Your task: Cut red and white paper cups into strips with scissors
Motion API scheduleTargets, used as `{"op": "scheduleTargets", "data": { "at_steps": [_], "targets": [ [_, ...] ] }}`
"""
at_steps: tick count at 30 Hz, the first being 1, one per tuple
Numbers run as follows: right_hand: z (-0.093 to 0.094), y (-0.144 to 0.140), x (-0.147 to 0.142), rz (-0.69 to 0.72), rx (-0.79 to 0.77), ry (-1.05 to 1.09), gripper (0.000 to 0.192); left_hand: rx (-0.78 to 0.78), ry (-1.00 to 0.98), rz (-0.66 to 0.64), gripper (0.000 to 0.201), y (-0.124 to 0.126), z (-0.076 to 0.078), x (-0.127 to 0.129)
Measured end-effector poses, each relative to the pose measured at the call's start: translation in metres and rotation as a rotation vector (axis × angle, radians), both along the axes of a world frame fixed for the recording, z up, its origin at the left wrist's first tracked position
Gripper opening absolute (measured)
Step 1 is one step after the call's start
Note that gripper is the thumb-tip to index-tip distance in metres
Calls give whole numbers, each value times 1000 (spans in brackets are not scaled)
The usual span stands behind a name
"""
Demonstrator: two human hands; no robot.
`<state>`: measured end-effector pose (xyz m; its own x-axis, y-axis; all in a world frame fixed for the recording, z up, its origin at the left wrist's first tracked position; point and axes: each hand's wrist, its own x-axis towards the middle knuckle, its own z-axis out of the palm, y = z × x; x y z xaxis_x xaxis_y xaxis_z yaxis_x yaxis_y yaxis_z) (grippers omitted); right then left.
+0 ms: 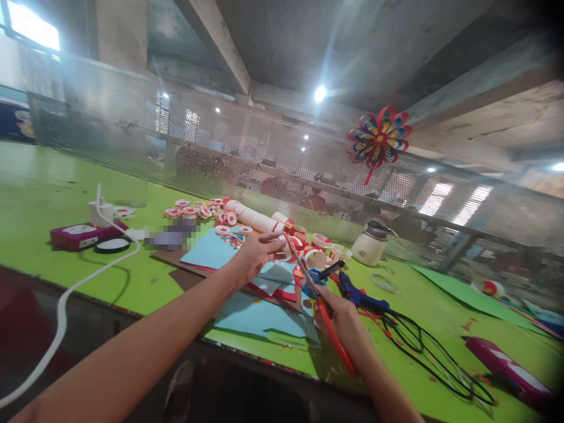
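Red scissors (326, 317); purple tool (500, 367), label (531, 380) blurred

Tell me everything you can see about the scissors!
The scissors have long orange-red handles, which look like plastic, and slim grey blades, which look like metal. The right hand grips the handles. The scissors slant, tips pointing away from the person and leftward, close to the fingertips of the left hand. It's too blurry to tell how far the blades are open or whether they touch anything.

Scissors (326, 317) partly hidden by right hand (342, 311); white cable (62, 317) cut off at left edge.
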<state>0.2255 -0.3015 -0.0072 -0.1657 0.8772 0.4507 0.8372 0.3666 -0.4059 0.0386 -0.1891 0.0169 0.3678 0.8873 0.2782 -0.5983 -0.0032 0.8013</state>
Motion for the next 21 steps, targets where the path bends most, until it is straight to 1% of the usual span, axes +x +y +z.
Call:
{"op": "scheduleTargets", "data": {
  "at_steps": [4,10,15,18,21],
  "targets": [
    [-2,2,2,-4,-17,10,40,17,-1,15,28,0,-2,1],
    [3,-4,-3,-26,-30,10,38,29,2,14,25,1,-4,2],
    [4,-6,-4,-32,-20,6,38,-6,-9,23,24,1,-4,2],
    [4,-6,-5,-24,-7,4,38,23,-30,-35,20,1,-4,0],
    [4,-7,-5,-14,2,-1,36,40,-39,-102,22,3,-3,-4]
  ]
}}
